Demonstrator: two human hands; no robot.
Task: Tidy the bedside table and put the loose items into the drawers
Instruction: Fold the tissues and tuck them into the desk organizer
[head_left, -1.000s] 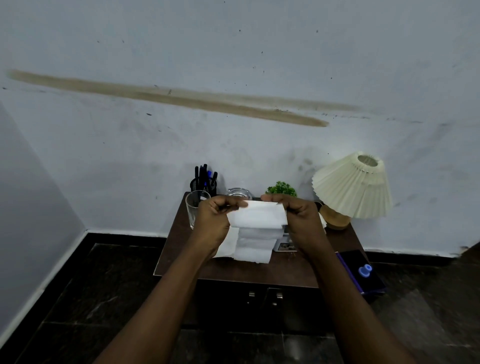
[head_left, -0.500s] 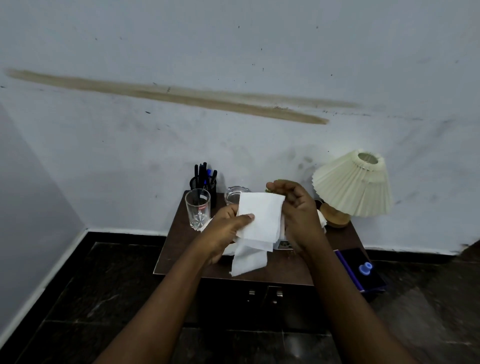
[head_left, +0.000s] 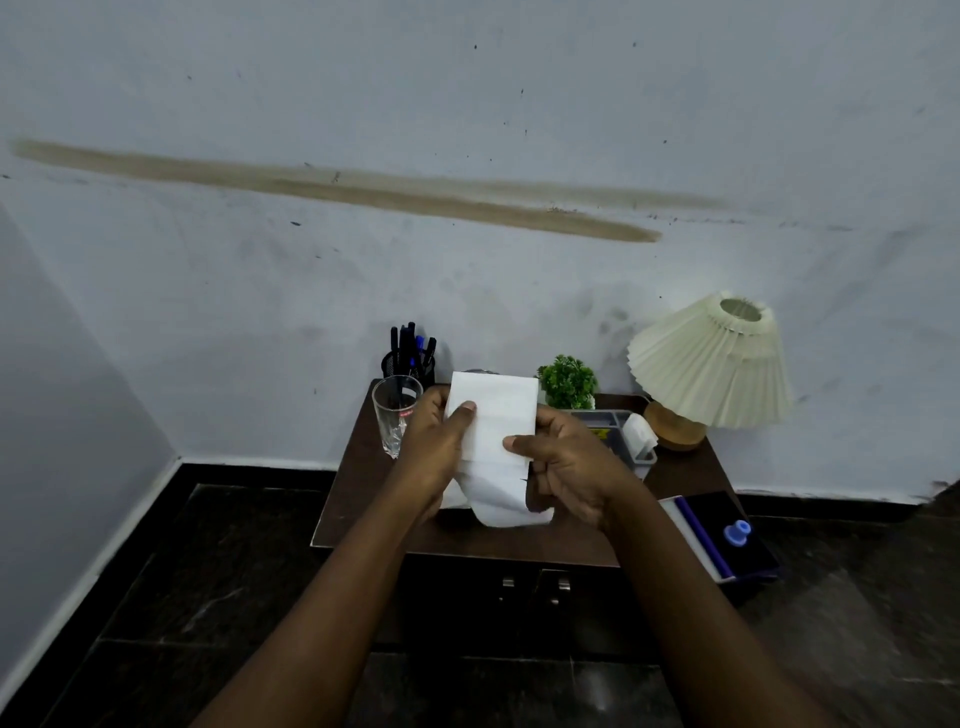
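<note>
left hand (head_left: 434, 451): bare | right hand (head_left: 574, 475): bare | forearms: no sleeves, watch or rings

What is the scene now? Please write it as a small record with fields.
held item: white tissue, folded, pinched by both hands
left hand: grips the tissue's left edge
right hand: grips its right lower edge
bedside table: dark wood, against the wall
on table, left: glass, pen holder
on table, right: plant, grey tray, lamp
drawers: shut

Single head view — faces forward-down at bedside table (head_left: 363, 499) against wall (head_left: 467, 104).
</note>
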